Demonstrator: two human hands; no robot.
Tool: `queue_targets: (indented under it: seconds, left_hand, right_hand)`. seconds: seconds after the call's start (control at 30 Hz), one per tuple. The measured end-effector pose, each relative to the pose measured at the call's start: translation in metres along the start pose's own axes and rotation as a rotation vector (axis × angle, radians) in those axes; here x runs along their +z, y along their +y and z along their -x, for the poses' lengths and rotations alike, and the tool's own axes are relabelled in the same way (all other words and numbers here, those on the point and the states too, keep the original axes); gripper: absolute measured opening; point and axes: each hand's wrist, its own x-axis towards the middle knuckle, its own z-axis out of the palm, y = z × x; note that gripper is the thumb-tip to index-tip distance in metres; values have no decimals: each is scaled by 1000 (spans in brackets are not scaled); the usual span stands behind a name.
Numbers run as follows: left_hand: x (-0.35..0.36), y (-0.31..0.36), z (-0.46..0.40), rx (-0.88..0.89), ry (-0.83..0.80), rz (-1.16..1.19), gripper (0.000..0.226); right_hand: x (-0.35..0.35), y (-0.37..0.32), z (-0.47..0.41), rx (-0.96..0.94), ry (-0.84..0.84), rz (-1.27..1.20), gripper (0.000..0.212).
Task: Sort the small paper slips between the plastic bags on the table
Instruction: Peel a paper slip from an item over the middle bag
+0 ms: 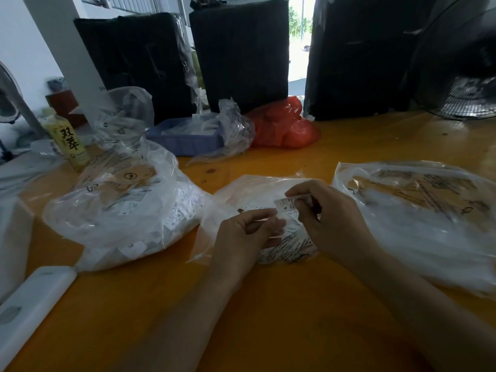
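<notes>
**Slips mid-sort, one bag per side**

Slip (285, 206) marked "S" is pinched in the right hand (330, 218), face up, probably so the size can be read before it's dropped somewhere. Left hand (245, 234) has its fingers curled on the middle bag (241, 191), apparently holding it steady. That bag sits between a stuffed left bag (126, 208), packed with slips, and a flatter right bag (418, 210) whose contents I can't make out. All on the orange table (268, 304).

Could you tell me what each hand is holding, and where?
Right hand pinches a paper slip by its right end; left hand grips the middle bag.
</notes>
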Motion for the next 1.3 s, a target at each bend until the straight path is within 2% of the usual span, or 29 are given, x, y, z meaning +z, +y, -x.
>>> queue_targets:
  seconds: [0.1, 0.23, 0.4, 0.57, 0.67, 0.83, 1.0, 1.07, 1.13, 1.23, 1.3]
  left_hand:
    - [0, -1, -1, -15, 13, 8, 48]
    - [-3, -3, -3, -36, 45, 32, 19]
    - [-4, -3, -3, 6, 73, 15, 13]
    - [-2, -1, -2, 57, 85, -58, 15]
    - [-2, 0, -1, 83, 109, -50, 20]
    - [-4, -3, -3, 107, 97, -129, 6]
    - [-2, -2, -2, 76, 107, -85, 11]
    - [-2, 0, -2, 53, 131, -34, 11]
    - [-2, 0, -3, 39, 137, -15, 11]
    - [-3, 0, -2, 31, 132, -26, 11]
    - [-3, -1, -2, 22, 135, -24, 12]
  right_hand:
    - [1, 1, 1, -3, -27, 3, 21]
    - [1, 2, 1, 7, -79, 15, 20]
    - [-1, 1, -1, 10, -164, 58, 24]
    - [0, 1, 1, 101, -151, -25, 35]
    - [-2, 3, 0, 115, -129, -7, 27]
    - [2, 3, 2, 103, -179, 18, 23]
    - [4, -1, 2, 204, -130, -107, 39]
    - [4, 1, 0, 277, -63, -168, 25]
    - [4, 1, 0, 271, -59, -161, 13]
    - [6, -3, 3, 179, -142, -97, 9]
    - [9, -4, 5, 134, -174, -91, 14]
